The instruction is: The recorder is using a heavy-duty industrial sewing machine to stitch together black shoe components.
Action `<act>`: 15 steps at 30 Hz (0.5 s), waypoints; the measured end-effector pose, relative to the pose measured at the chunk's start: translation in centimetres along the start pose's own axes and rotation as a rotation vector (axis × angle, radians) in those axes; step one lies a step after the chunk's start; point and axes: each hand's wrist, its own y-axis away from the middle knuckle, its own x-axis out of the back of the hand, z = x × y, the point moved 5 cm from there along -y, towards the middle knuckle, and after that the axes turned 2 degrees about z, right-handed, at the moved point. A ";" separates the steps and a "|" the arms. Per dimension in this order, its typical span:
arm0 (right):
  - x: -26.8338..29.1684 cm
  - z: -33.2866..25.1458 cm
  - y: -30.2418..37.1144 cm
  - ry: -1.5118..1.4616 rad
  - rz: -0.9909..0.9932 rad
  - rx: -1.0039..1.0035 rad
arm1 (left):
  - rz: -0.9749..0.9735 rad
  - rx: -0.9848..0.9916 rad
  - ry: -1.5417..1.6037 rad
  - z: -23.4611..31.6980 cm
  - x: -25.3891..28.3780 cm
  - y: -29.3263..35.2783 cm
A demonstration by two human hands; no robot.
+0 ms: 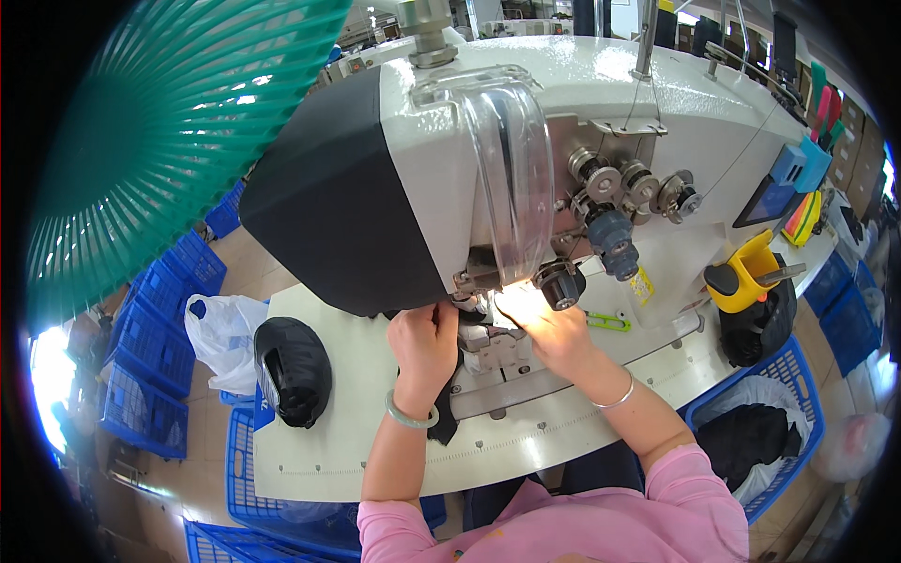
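Note:
Both hands work close to the needle area of a large white sewing machine (449, 178). My left hand (424, 342) is closed, thumb against fingers, on a piece of black fabric (445, 420) that hangs down beside the wrist. To the right of the presser foot, my right hand (563, 340) reaches in with its fingers bent together. Strong lamp glare washes out those fingertips, and what they pinch, if anything, is hidden. Below the needle lies the metal plate (499, 352). A clear plastic guard (511, 178) stands above both hands.
A black rounded fabric bundle (293, 371) sits on the white table (357, 450) at left, near a white plastic bag (223, 338). Light-green snips (608, 322) and a yellow holder (746, 274) are at right. Blue baskets (798, 385) flank the table; a green fan guard (169, 122) looms upper left.

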 end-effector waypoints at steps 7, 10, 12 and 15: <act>-0.6 2.1 -0.3 -0.008 -0.083 -0.021 | 0.015 0.017 0.018 -0.5 -0.1 -0.1; -0.9 2.1 -0.1 -0.003 -0.113 -0.027 | 0.007 0.032 -0.025 -1.4 -0.5 -0.1; -1.0 2.3 0.4 0.017 -0.129 -0.016 | 0.055 0.056 0.035 -1.7 -0.6 -0.1; -0.7 2.3 1.2 0.092 -0.141 -0.028 | 0.051 0.134 0.180 -3.0 -0.9 0.4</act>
